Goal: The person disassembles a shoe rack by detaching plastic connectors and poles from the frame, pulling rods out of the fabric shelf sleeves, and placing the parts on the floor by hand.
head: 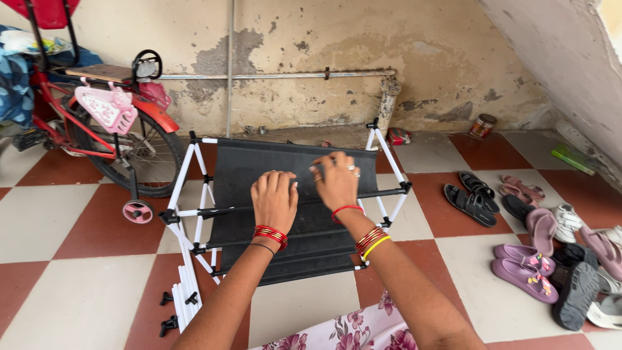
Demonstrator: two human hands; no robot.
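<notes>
Head view: both hands rest palm-down on the black fabric shelf [285, 170] of a half-built rack of white tubes [183, 170], standing mid-floor. The left hand [274, 199] lies flat, fingers loosely curled; the right hand [337, 180] spreads its fingers on the cloth, gripping nothing.

As a judgement, pressing hard could pop a black connector [170, 218] off its tube, or tilt the light frame toward the red bicycle [110, 123] on the left. Loose tubes [184, 298] near the left foot of the rack could roll underfoot.

Far right by the wall stands a small round tin [483, 126], brownish; a flat green packet [573, 158] lies further right; a small red package [399, 135] sits by the pipe [389, 100].
</notes>
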